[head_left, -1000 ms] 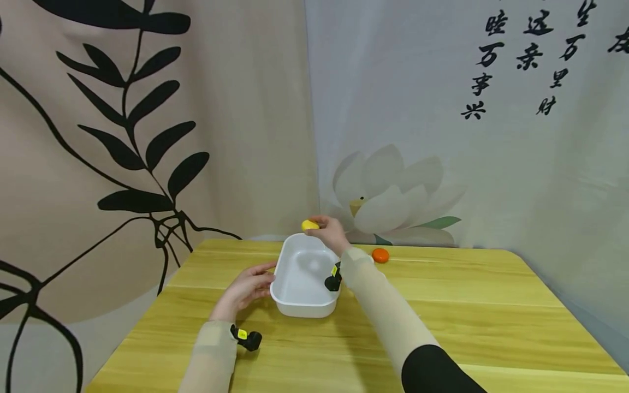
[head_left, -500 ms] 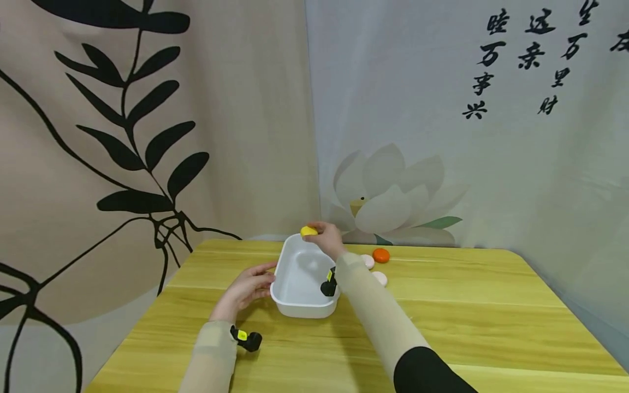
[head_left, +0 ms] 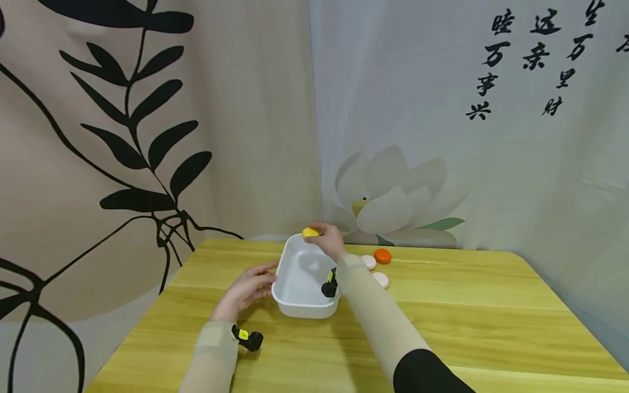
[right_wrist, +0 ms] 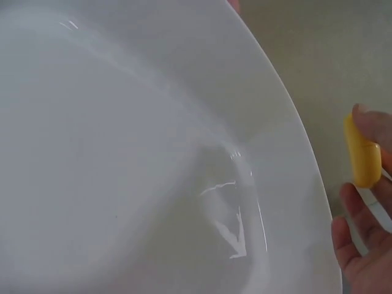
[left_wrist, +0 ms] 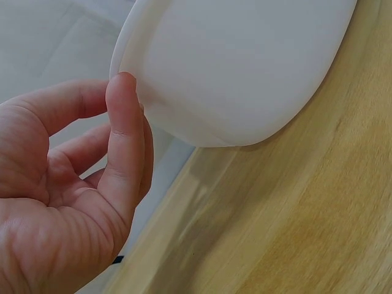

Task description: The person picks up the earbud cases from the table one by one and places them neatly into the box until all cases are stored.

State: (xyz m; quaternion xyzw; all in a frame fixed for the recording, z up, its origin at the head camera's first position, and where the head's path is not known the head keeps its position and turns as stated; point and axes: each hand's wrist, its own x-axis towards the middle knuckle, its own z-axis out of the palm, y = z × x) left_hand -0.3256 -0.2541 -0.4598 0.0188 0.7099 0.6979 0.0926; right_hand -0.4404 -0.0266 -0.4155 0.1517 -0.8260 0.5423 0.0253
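A white rounded rectangular tub (head_left: 302, 305) stands on the table. My left hand (head_left: 253, 285) touches the tub's left side with its fingers. In the left wrist view, the left fingertips (left_wrist: 124, 92) meet the outside of the tub near its rim. At the tub's far end, my right hand (head_left: 328, 240) pinches a small yellow rounded piece (head_left: 310, 233) between thumb and fingers. In the right wrist view, the yellow piece (right_wrist: 362, 153) appears outside the tub's rim (right_wrist: 300, 128). Part of the tub's right side is hidden behind the right hand and wrist.
Right of the tub lie an orange rounded piece (head_left: 383, 256), a pale pink piece (head_left: 369, 262) and a second pale piece (head_left: 380, 280). They rest on the wooden table (head_left: 467, 316). A printed curtain (head_left: 255, 136) hangs behind the table's far edge.
My right hand has come down slightly with the yellow piece, and its forearm has shifted left, baring the two pale pieces. The left hand and the tub have stayed in place.
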